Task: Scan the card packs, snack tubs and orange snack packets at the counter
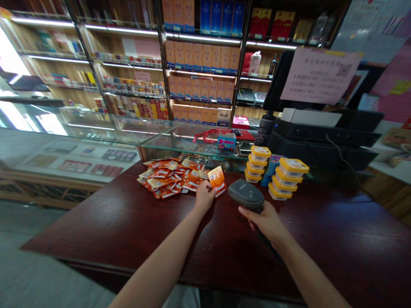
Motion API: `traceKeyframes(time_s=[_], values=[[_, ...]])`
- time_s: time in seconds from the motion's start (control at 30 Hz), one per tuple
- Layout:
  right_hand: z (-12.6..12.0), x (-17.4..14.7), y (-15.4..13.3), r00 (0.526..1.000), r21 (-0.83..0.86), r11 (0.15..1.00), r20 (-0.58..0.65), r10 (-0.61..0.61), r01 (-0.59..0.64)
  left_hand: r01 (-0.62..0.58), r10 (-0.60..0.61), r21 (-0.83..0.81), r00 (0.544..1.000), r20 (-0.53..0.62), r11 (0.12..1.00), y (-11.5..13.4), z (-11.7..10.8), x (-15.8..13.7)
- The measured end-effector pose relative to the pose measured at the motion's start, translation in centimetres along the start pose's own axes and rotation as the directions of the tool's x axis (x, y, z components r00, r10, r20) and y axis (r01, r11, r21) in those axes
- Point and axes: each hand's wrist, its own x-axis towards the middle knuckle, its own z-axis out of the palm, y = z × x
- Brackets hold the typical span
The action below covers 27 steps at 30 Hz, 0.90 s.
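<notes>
Between the fingers of my left hand point(205, 196) is an orange snack packet point(216, 176), tilted up off the table. Just left of that hand spreads a heap of orange-and-cream snack packets point(167, 176), overlapping one another. My right hand point(265, 220) is wrapped round the handle of a dark grey barcode scanner point(245, 194). The scanner's head points left, toward the held packet, with a gap between them. Part of the scanner's handle is hidden by my fingers.
Behind the scanner stand two stacks of yellow-lidded tubs, a left stack point(257, 164) and a right stack point(287, 179). A glass display case point(180, 137) borders the dark wooden table point(105, 231). A small blue-and-pink box point(226, 140) sits on the glass. A monitor point(279, 81) rises at right.
</notes>
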Motion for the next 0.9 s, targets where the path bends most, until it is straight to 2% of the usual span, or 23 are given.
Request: traceKeyframes(time_s=[0.13,0.2,0.23,0.3,0.37,0.47,0.53,0.63,0.73,0.9], values=[[-0.6,0.2,0.1,0.999,-0.027,0.998,-0.011,-0.050,0.050,0.063,-0.062,-0.095,0.998,0.011,0.994,0.3,0.1,-0.2],[-1.7,0.4,0.2,0.986,-0.168,0.975,-0.052,-0.158,0.147,0.087,-0.082,-0.152,0.996,0.034,0.985,0.5,0.2,-0.3],[-2.6,0.6,0.3,0.969,-0.293,0.937,-0.096,-0.226,0.190,0.096,-0.089,-0.179,0.995,0.049,0.979,0.7,0.2,-0.3],[-4.5,1.0,0.8,0.932,-0.594,0.778,-0.126,-0.340,0.204,0.111,-0.097,-0.220,0.992,0.075,0.969,1.0,0.3,-0.4],[-6.4,1.4,1.7,0.896,-0.788,0.580,-0.087,-0.436,0.206,0.122,-0.102,-0.231,0.990,0.096,0.965,1.3,0.3,-0.5],[-8.3,1.6,3.7,0.782,-0.913,0.302,0.031,-0.622,0.276,0.087,-0.072,-0.117,0.989,0.132,0.989,1.6,0.2,-0.6],[-8.8,1.6,5.0,0.731,-0.932,0.209,0.080,-0.678,0.295,-0.017,0.010,0.041,0.985,0.173,0.999,1.8,0.1,-0.7],[-8.8,1.3,6.2,0.691,-0.927,0.144,0.149,-0.707,0.347,-0.221,0.159,0.227,0.952,0.263,0.948,1.9,-0.2,-0.8],[-9.0,1.1,6.5,0.664,-0.901,0.121,0.210,-0.718,0.416,-0.371,0.259,0.283,0.895,0.363,0.884,2.1,-0.3,-0.8],[-10.1,1.2,6.4,0.638,-0.877,0.120,0.238,-0.732,0.465,-0.483,0.263,0.293,0.787,0.558,0.825,2.6,-0.2,-1.2]])
